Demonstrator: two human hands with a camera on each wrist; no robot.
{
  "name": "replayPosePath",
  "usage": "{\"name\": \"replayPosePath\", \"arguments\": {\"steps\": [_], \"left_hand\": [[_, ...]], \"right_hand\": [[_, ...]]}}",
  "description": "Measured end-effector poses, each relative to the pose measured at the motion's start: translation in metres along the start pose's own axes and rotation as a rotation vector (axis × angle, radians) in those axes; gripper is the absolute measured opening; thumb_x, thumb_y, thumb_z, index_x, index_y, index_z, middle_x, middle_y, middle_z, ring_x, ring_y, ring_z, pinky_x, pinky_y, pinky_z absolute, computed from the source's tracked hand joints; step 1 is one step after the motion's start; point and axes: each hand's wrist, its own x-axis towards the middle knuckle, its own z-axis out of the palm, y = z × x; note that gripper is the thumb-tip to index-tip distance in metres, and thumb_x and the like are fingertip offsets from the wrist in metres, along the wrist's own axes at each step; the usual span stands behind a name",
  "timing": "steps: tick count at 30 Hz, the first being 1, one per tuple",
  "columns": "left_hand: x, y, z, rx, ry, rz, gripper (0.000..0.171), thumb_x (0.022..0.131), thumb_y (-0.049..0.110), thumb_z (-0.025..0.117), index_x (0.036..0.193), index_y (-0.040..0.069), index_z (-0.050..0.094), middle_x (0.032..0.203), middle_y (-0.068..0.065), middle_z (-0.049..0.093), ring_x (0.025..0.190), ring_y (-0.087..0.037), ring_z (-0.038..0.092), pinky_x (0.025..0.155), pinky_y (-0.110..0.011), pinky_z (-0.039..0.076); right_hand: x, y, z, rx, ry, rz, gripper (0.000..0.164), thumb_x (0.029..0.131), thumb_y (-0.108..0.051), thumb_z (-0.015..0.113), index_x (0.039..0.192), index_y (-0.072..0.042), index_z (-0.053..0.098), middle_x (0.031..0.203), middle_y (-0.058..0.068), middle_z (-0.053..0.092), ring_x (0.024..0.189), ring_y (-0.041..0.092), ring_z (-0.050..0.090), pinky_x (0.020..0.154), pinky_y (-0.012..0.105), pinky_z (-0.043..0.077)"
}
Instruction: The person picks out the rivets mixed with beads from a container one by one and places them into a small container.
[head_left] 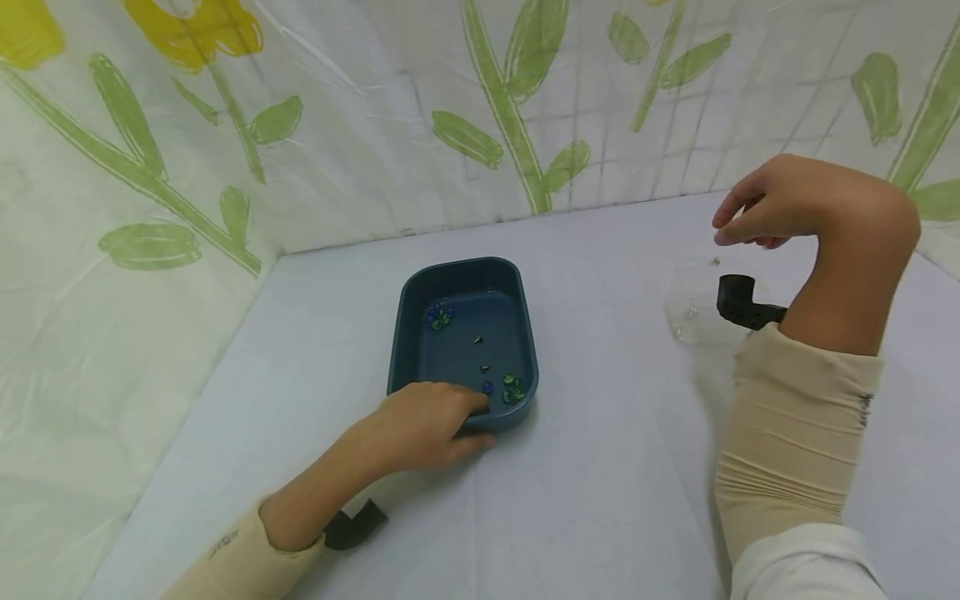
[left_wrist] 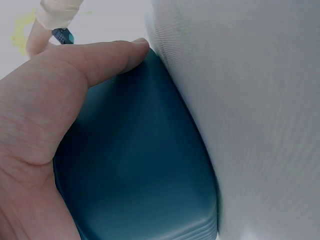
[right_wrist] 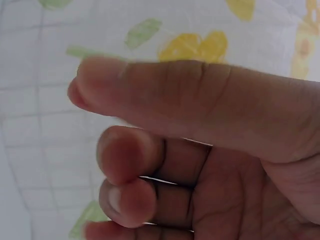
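My left hand (head_left: 423, 425) grips the near wall of a dark teal rectangular tray (head_left: 530, 342), fingers over the rim and thumb along the outside. In the left wrist view the thumb lies along the tray's smooth outer side (left_wrist: 145, 150). Inside the tray are blue and green glass beads (head_left: 439, 317) in the far left corner, green ones (head_left: 513, 388) at the near right, and two small metallic pieces (head_left: 484, 367). My right hand (head_left: 817, 200) is raised, wrist bent, fingers curled and thumb near the index fingertip; nothing shows between them. A small greenish bead (head_left: 716, 261) appears below its fingertips.
A clear container (head_left: 686, 321) with a few small pieces stands below the right hand, partly behind the forearm. Black wrist mounts (head_left: 738, 304) sit at both forearms. A white sheet with painted flowers (head_left: 360, 167) hangs behind the white tabletop (head_left: 600, 467).
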Motion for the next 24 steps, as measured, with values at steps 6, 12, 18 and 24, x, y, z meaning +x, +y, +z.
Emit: {"name": "replayPosePath", "arguments": {"steps": [6, 12, 18, 24], "left_hand": [[0.0, 0.0, 0.0, -0.006, 0.003, 0.0, 0.025, 0.095, 0.037, 0.069, 0.083, 0.019, 0.057, 0.07, 0.01, 0.05, 0.064, -0.01, 0.047, 0.058, -0.028, 0.042], [0.0, 0.001, -0.001, -0.007, 0.004, -0.001, 0.025, 0.095, 0.037, 0.069, 0.083, 0.019, 0.057, 0.07, 0.01, 0.05, 0.064, -0.01, 0.047, 0.058, -0.028, 0.042], [0.0, 0.001, -0.001, -0.006, 0.003, -0.001, 0.024, 0.095, 0.037, 0.069, 0.085, 0.018, 0.058, 0.071, 0.01, 0.051, 0.064, -0.01, 0.048, 0.058, -0.028, 0.042], [-0.001, 0.001, -0.001, -0.009, 0.001, -0.004, 0.023, 0.095, 0.037, 0.069, 0.086, 0.018, 0.06, 0.072, 0.011, 0.052, 0.065, -0.01, 0.048, 0.059, -0.028, 0.043]], "right_hand": [[-0.001, 0.003, -0.001, 0.021, -0.004, 0.004, 0.077, 0.095, -0.047, 0.066, 0.148, 0.0, 0.036, 0.108, 0.021, 0.064, 0.1, 0.042, 0.062, 0.086, 0.059, 0.041], [0.002, -0.008, 0.003, -0.039, 0.032, -0.028, 0.09, 0.094, -0.056, 0.062, 0.157, -0.006, 0.022, 0.15, 0.032, 0.031, 0.128, 0.05, 0.037, 0.095, 0.068, 0.029], [0.009, -0.042, 0.012, -0.074, 0.013, -0.09, 0.083, 0.094, -0.051, 0.063, 0.157, -0.011, 0.026, 0.148, 0.031, 0.037, 0.131, 0.047, 0.038, 0.096, 0.069, 0.031], [0.02, -0.089, 0.027, -0.15, 0.017, -0.188, 0.075, 0.095, -0.038, 0.066, 0.156, -0.01, 0.032, 0.161, 0.021, 0.021, 0.142, 0.042, 0.028, 0.103, 0.065, 0.031]]}}
